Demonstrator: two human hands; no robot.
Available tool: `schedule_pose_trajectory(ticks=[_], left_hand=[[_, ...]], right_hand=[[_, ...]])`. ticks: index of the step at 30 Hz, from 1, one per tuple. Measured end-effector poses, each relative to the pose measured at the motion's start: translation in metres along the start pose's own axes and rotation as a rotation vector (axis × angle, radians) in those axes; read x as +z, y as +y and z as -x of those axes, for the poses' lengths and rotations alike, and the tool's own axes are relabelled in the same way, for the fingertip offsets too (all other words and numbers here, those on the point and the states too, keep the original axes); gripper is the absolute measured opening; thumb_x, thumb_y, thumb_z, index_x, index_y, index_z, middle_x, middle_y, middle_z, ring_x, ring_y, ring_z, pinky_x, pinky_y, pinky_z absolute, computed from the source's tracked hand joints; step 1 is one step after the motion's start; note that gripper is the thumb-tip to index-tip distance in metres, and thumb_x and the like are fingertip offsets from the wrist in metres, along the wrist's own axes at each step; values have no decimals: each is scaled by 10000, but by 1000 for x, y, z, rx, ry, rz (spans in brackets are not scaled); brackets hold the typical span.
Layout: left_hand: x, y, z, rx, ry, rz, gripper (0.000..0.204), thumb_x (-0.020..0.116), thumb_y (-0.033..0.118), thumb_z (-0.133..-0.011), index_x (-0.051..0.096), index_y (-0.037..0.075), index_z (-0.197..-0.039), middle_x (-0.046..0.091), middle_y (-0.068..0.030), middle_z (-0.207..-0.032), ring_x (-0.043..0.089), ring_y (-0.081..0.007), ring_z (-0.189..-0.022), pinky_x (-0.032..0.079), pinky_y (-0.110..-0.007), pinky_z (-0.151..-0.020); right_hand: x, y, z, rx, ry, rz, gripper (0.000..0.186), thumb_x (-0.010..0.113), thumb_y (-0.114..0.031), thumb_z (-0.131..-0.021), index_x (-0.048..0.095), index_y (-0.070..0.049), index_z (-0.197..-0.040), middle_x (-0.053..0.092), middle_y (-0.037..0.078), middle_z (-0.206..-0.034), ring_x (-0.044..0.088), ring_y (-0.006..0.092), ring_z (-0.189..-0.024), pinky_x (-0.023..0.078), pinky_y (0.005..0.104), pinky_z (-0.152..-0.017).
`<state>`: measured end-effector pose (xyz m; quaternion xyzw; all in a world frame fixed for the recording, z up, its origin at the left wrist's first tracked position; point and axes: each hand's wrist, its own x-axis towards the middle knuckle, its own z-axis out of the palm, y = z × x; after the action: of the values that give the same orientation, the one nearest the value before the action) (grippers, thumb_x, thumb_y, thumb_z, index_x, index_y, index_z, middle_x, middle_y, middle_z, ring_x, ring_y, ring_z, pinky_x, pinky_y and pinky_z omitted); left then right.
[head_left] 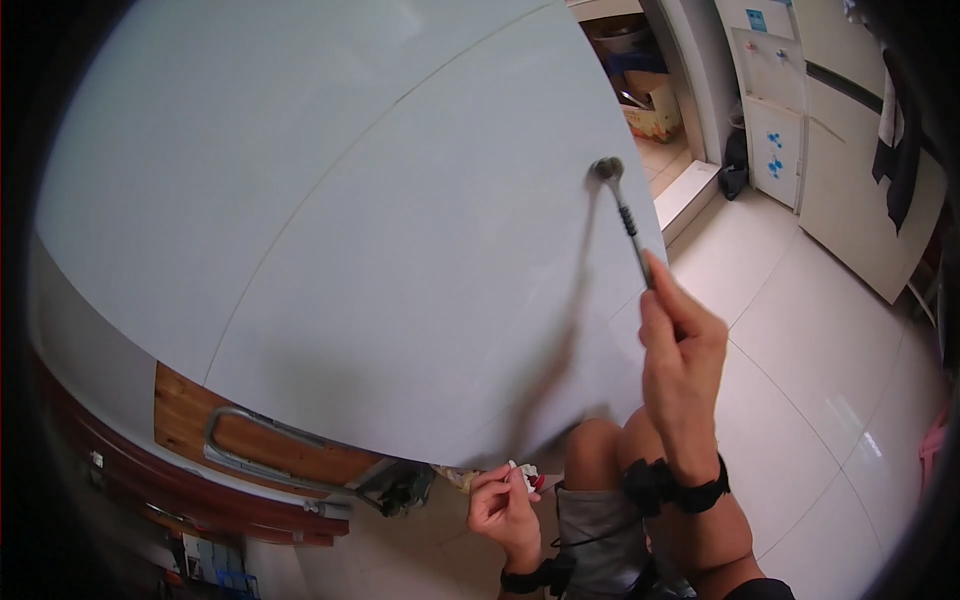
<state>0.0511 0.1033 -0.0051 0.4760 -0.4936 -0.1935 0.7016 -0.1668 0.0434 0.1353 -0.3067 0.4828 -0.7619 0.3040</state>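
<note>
My right hand (685, 355) is closed around the handle of a slim, dark metal tool (627, 217). Its round head rests on or hovers just over the large white flat surface (420, 250), close to the right edge; I cannot tell whether they touch. Ribbed black bands ring the tool's shaft below the head. At the near edge of that surface, my left hand (500, 505) pinches a small white and red piece (525, 475), perhaps a crumpled wrapper, partly hidden by the fingers. A thin seam runs across the white surface, and the tool and arm cast a long shadow on it.
Pale floor tiles (770, 330) lie to the right. A white water dispenser (770, 110) and a beige cabinet (850, 170) stand at the upper right, beside a doorway with a box (655, 115). At lower left is a wooden board (175, 415) with a grey metal frame (250, 415).
</note>
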Motion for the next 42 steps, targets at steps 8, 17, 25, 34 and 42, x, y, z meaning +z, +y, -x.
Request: schedule_pose_trajectory(ticks=[8, 17, 25, 34, 42], left_hand=[[8, 0, 4, -18, -17, -31, 187, 700, -127, -851, 553, -19, -808, 666, -171, -1003, 680, -184, -665, 570, -273, -463], [10, 5, 6, 11, -138, -85, 206, 704, -100, -859, 531, -3, -803, 664, -186, -1010, 657, -158, -649, 541, -263, -457], [2, 9, 6, 164, -164, -197, 192, 711, -129, -842, 555, -30, -787, 683, -173, -1011, 674, -162, -615, 564, -263, -499], [5, 20, 12, 60, -124, -135, 224, 696, -101, -864, 530, -10, -744, 668, -167, -1011, 657, -156, -622, 532, -272, -482], [35, 73, -75, 536, -180, -332, 224, 712, -107, -849, 537, 1, -759, 665, -135, -984, 599, -139, -572, 492, -249, -450]], right_hand=[[0, 7, -6, -91, -60, 72, 357, 565, -61, -993, 639, -33, -1341, 471, -57, -733, 416, 46, -650, 354, 231, -571], [-14, 8, -19, -62, -53, 29, 339, 566, -54, -974, 645, -12, -1301, 464, 21, -644, 440, 75, -614, 405, 262, -565], [9, 24, 5, -101, -55, -69, 324, 558, -78, -971, 654, 8, -1268, 475, 85, -647, 454, 87, -620, 430, 289, -584], [26, 20, 25, -207, -149, -111, 331, 553, -73, -963, 665, -17, -1268, 434, 98, -608, 452, 102, -565, 420, 313, -537], [19, 39, 13, -162, -28, -71, 322, 524, -67, -969, 661, -5, -1254, 419, 96, -603, 422, 96, -543, 380, 292, -510]])
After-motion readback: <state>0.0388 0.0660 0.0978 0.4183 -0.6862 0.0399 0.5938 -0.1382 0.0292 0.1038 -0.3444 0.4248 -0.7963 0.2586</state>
